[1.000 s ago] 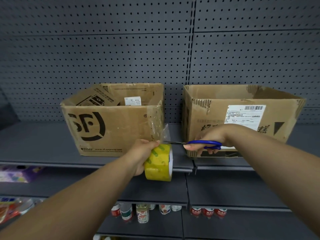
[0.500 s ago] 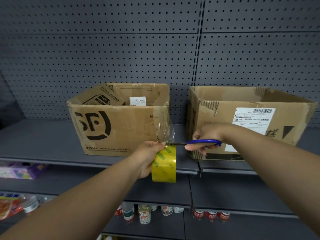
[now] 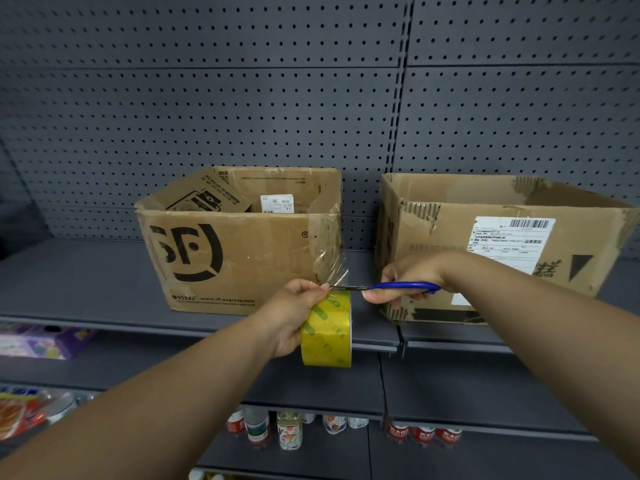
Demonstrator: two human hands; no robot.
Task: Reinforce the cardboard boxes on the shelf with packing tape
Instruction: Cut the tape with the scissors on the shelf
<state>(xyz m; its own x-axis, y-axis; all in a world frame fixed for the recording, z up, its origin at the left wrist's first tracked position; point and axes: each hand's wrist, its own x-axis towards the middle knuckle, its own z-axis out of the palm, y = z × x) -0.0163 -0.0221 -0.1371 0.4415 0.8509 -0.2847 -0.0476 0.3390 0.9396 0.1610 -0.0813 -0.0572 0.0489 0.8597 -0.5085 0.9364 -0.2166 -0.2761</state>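
1. Broadly, a dark grey metal shelf (image 3: pixel 86 282) crosses the middle of the frame, backed by a grey pegboard wall (image 3: pixel 242 98) that fills the upper half.
2. Two open cardboard boxes stand on it, apart from each other. The left box (image 3: pixel 249 258) sits at centre with a black logo on its front. The right box (image 3: pixel 450 237) sits at the right of the frame and bears a white shipping label (image 3: pixel 509 240).
3. Lower shelves hold bottles (image 3: pixel 289 434) at bottom centre, a purple pack (image 3: pixel 41 341) at the left edge and red packets (image 3: pixel 20 410) in the lower left corner.
4. The yellow tape roll (image 3: pixel 327 336) hangs in front of the shelf edge, just below centre, standing on edge with its core axis running left to right. The left hand (image 3: pixel 294 313) grips it, fingers (image 3: pixel 313 285) curled over its top.
5. A clear tape strip (image 3: pixel 329 258) runs from the roll up to the left box's front right corner, its long axis near vertical.
6. The scissors (image 3: pixel 403 286) lie level, blue handles to the right and blades pointing left. Their tips meet the strip just above the roll, beside the left fingertips.
7. The right hand (image 3: pixel 412 271) holds the handles with its fingers (image 3: pixel 377 296) curled round them, in front of the right box.
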